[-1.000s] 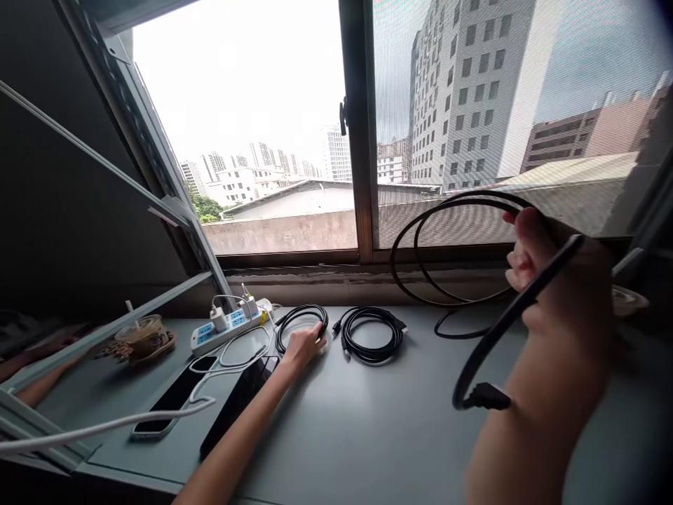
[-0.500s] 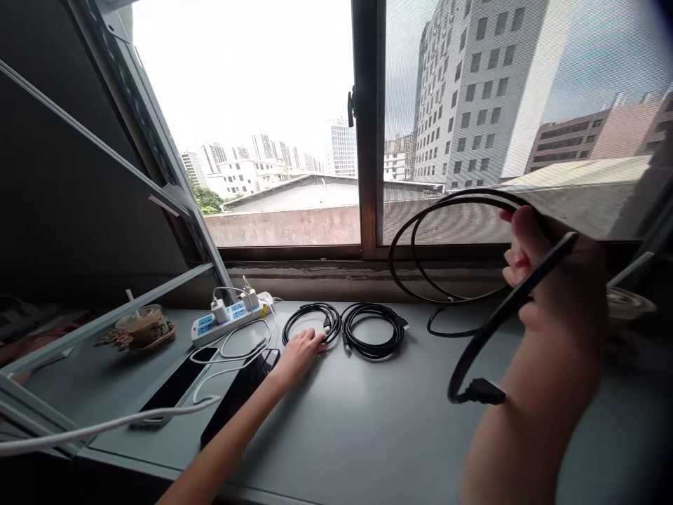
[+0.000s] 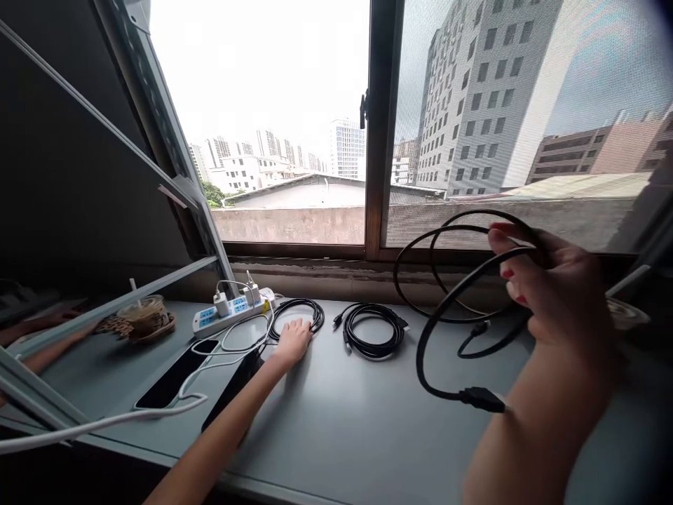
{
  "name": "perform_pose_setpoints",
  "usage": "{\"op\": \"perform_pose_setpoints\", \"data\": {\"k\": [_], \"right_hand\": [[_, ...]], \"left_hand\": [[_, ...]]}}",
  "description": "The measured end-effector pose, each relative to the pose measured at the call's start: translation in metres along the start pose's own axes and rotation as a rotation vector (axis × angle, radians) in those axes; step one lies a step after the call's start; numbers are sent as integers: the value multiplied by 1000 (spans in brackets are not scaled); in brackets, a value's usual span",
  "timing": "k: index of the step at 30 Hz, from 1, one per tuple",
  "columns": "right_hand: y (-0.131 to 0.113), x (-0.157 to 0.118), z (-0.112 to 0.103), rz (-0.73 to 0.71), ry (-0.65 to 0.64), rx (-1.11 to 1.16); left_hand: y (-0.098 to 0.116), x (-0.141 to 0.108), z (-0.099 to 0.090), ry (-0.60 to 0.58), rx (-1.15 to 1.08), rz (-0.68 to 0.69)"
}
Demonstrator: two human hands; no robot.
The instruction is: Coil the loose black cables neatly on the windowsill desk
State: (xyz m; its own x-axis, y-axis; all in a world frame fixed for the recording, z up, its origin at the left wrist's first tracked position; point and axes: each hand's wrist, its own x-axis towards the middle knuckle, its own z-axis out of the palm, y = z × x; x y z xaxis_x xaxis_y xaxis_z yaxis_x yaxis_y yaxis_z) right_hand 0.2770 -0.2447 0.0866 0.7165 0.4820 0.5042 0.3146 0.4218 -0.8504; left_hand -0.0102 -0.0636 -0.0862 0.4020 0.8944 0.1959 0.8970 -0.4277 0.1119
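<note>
My left hand (image 3: 293, 341) rests on the near edge of a coiled black cable (image 3: 317, 308), its fingers curled over the loops. Another black cable coil (image 3: 374, 333) lies just to the right, with plugs at its sides. Raised at the right, my right hand (image 3: 547, 280) is closed around a black cable (image 3: 428, 337) gathered in loose loops. One plug (image 3: 482, 398) of that cable hangs in front of my right forearm; a second plug (image 3: 479, 327) dangles behind, near the tabletop.
A power strip (image 3: 231, 313) with white chargers stands by the metal frame (image 3: 202, 217). White cords cross a phone (image 3: 176, 379) and a dark flat object (image 3: 231, 393). Further left are a drink cup (image 3: 141, 315) and another person's arm (image 3: 57, 348). The window sill (image 3: 315, 270) runs behind.
My left hand has shifted left, bringing the left cable coil away from the other coil. The cable in my right hand has swung, and its loops hang lower.
</note>
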Motion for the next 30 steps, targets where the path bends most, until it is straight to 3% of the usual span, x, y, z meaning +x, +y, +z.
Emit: {"op": "perform_pose_setpoints", "data": {"k": [4, 6, 8, 10, 12, 16, 20, 26, 28, 30], "right_hand": [[2, -2, 16, 20, -209, -75], [2, -5, 26, 47, -236, -90], [2, -8, 36, 57, -230, -74], [0, -13, 44, 41, -239, -29], [-5, -18, 49, 24, -289, 44], [-13, -24, 46, 16, -523, 180], [-14, -19, 33, 35, -726, 258], [-3, -2, 22, -9, -608, 234], [-2, 1, 21, -3, -594, 241], [-4, -1, 21, 15, -617, 252]], "left_hand": [[34, -8, -59, 100, -182, 81], [59, -16, -98, 152, -330, 176], [86, -28, -135, 218, -737, 305], [110, -38, -162, 234, -839, 398], [130, -43, -178, 257, -849, 447], [143, -38, -184, 232, -1026, 438], [125, -24, -179, 382, -1194, 461], [92, 2, -170, 798, -1303, 556], [89, 9, -168, 844, -1278, 544], [91, 12, -168, 811, -1208, 581]]}}
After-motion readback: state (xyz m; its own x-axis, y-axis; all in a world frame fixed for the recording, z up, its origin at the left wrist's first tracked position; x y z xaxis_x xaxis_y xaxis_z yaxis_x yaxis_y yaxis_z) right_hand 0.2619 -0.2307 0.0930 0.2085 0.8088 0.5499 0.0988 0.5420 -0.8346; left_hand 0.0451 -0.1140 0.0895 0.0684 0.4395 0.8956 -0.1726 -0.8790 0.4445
